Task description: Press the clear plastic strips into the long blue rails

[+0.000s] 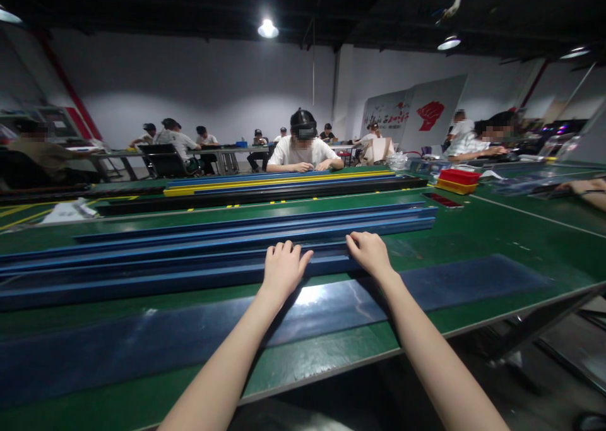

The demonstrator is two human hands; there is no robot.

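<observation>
— Where do the hands sit?
— The left hand (283, 268) and right hand (369, 253) rest palm down on the nearest of the long blue rails (189, 245) across the green desk (511, 229), fingers loose over its top edge, not closed round it
— What else is about?
— A dark mat (464, 276) lies under the wrists; beyond are yellow-and-blue rails (265, 183), a red tray (459, 177), and a seated person (303, 150) opposite. Nothing blocks the hands
</observation>
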